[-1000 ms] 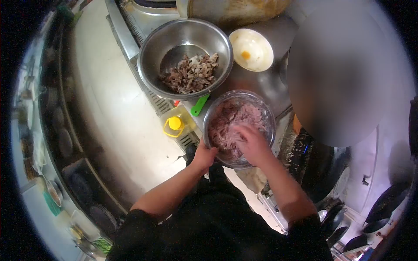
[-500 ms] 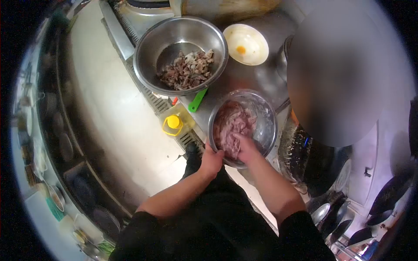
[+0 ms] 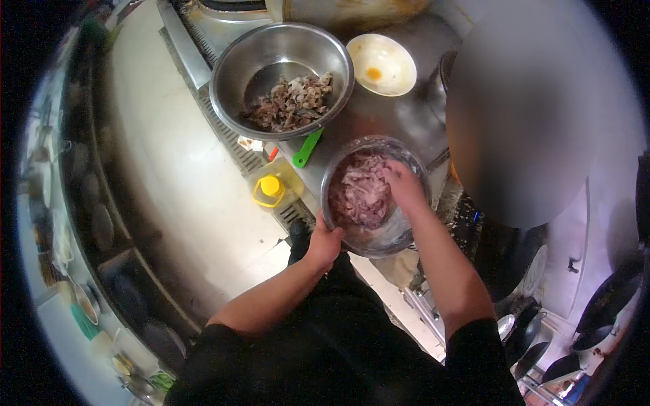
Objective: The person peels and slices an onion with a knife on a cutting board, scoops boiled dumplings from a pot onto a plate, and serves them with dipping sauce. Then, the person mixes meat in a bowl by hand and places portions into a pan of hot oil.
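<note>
A steel mixing bowl of pale pink, sliced raw meat sits near the counter's front edge. My left hand grips the bowl's near-left rim, thumb on the upper side. Inside the bowl, my right hand bends its fingers into the far right side of the meat; the fingertips are partly hidden. A whitish film coats the bowl's inner wall.
Behind stands a larger steel basin holding chopped brownish meat pieces. A cream bowl with an orange smear is beside it. A green handle and a yellow-capped oil jug lie left of the mixing bowl.
My right hand has moved from the near side of the meat to its far right side, and the meat has shifted left. My left hand keeps its hold on the rim.
</note>
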